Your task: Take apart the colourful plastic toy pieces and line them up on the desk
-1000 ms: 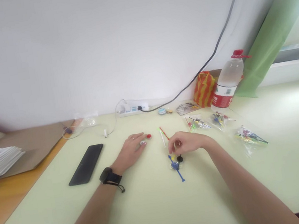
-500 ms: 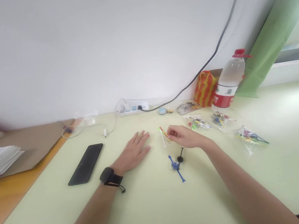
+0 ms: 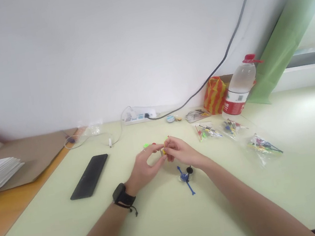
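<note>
My right hand pinches a small yellow plastic piece in its fingertips above the table. From the left, the thumb and index finger of my left hand close around the same spot; what they grip is too small to make out. Behind the left fingers lie a bright green piece and a bit of red, partly covered. Nearer to me rests a blue arrow-shaped spinner on a clear round part, with a black piece with a round disc against it.
Several clear bags of small coloured parts lie to the right. Behind them stand a large water bottle and a red-and-yellow striped bag. A black phone lies at left, a power strip along the wall.
My right hand has moved left with the yellow piece. My left hand has risen from lying flat on the table, and its thumb and index finger now meet the right fingertips.
</note>
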`<state>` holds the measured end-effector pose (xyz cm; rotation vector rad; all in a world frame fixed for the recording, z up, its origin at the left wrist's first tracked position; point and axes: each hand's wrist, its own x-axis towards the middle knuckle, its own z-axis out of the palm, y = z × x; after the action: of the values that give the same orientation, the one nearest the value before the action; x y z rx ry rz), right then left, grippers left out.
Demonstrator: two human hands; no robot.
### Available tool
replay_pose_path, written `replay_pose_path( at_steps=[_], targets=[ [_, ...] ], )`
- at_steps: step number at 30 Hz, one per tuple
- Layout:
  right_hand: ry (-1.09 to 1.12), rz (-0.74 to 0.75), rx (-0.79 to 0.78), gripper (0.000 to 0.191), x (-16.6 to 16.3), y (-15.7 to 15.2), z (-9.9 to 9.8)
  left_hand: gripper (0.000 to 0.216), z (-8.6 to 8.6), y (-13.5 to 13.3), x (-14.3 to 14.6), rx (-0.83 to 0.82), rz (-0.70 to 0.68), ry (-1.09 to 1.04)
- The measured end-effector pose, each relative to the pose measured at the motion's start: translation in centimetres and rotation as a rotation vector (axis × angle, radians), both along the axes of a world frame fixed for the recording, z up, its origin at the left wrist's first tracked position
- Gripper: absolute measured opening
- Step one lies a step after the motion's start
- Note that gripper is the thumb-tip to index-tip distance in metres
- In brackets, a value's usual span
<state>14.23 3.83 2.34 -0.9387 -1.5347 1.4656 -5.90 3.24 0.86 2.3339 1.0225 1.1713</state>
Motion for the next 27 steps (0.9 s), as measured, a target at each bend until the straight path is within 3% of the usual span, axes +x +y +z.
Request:
replay_pose_path(
  at_steps=[5,9,14,21,24,27],
  targets=[
    [-0.016,0.053,-0.076,0.018,0.1,-0.3,0.5,0.013,0.0,-0.2,0.3,0.022,-0.063,0.013],
    [-0.127,0.090,-0.042,0.013,0.2,-0.7,0.6,0.005,0.2,-0.3,0.2,-0.015,-0.091,0.054],
    [-0.294,0.008,0.132,0.004,0.2,-0.5,-0.3,0.005,0.3,-0.4,0.0,-0.079,-0.102,0.073],
    [-0.552,-0.194,0.394,0.026,1.9,1.6,-2.8,0.002,-0.5,0.8,-1.0,-0.053,-0.029,0.236],
    [-0.575,-0.244,0.490,0.038,2.6,1.9,-2.6,0.008,-1.1,1.7,-1.4,0.005,0.051,0.263],
    [-0.606,-0.217,0.526,0.025,3.3,1.7,-1.4,0.006,-1.7,2.6,-1.8,0.066,0.087,0.256]
  ],
)
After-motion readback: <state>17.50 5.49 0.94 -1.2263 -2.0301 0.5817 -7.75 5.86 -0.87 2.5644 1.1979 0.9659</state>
